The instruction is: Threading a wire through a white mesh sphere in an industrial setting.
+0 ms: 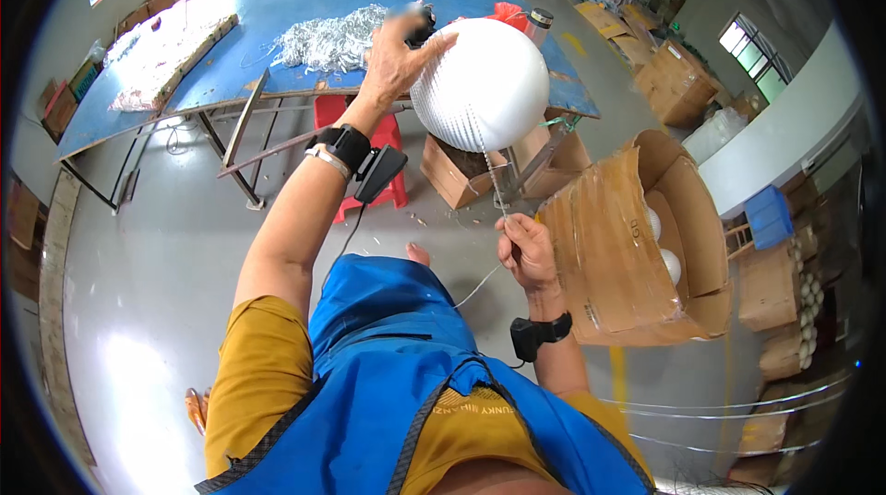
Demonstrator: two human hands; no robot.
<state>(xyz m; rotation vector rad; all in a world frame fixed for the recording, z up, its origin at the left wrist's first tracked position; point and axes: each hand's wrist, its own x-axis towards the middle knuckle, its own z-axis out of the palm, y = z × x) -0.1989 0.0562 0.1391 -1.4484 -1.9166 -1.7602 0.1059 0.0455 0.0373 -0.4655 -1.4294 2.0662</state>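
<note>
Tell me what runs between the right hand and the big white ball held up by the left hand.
In the head view, a thin silvery strand runs taut from the right hand up to the large white round ball, which the left hand steadies; nothing else lies between.

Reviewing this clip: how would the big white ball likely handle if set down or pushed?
The white ball looks light for its size: the left hand steadies it with spread fingers alone. Being round, it would probably roll. The right hand holds a thin strand that looks floppy.

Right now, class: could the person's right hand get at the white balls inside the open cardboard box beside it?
Probably yes. The right hand sits just left of the cardboard box, whose open side faces it; the white balls lie uncovered. But it pinches a thin strand and would have to let go.
</note>
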